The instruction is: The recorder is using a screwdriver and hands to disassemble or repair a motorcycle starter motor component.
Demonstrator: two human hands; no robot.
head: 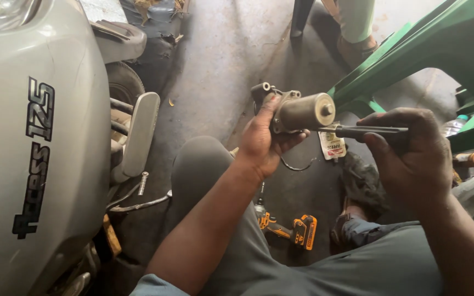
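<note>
My left hand [264,143] grips a small metal motor part [297,109], a dull cylinder with a cast bracket at its left end, held up over my knees. My right hand [412,151] holds a dark screwdriver [366,131] level, its tip touching the underside of the cylinder's right end. Both forearms reach in from the bottom of the head view.
A silver scooter body [34,142] with a folding footrest [137,131] fills the left. A yellow and black power drill [292,226] lies on the oily concrete floor between my legs. A green plastic chair [434,49] stands at the upper right, another person's leg [357,27] beyond it.
</note>
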